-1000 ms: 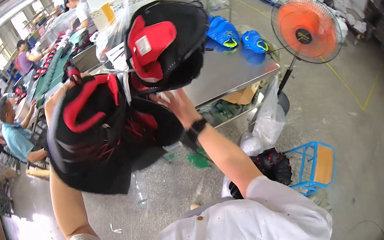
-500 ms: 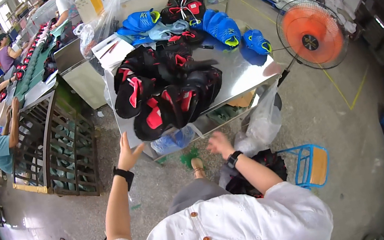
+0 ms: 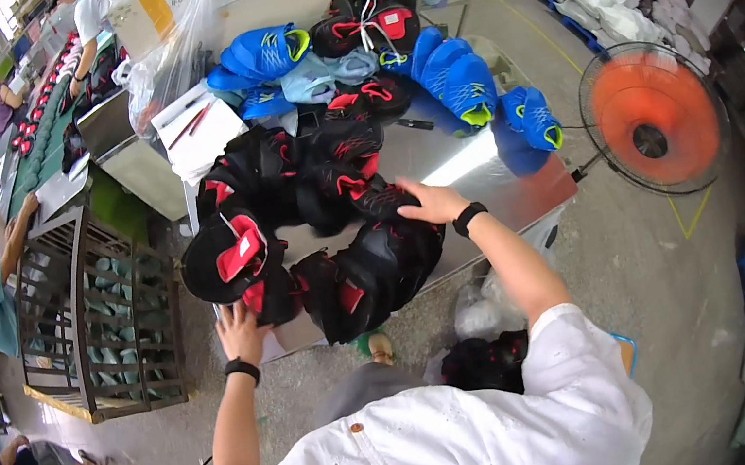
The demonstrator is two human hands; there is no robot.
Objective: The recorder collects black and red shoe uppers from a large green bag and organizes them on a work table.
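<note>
**Black-and-red shoe uppers being pressed from both ends**

The black-and-red pile of shoe uppers is lying on the steel table, stretched left to right. The left hand, fingers spread, is being laid on the pile's near-left end; the right hand, flat, on its right end.

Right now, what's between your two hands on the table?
In the head view, black-and-red shoe uppers lie piled between the left hand and right hand.

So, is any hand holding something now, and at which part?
Neither hand clearly grips anything. The left hand touches the near edge of the black and red shoe pile; the right hand lies flat on top of it.
</note>
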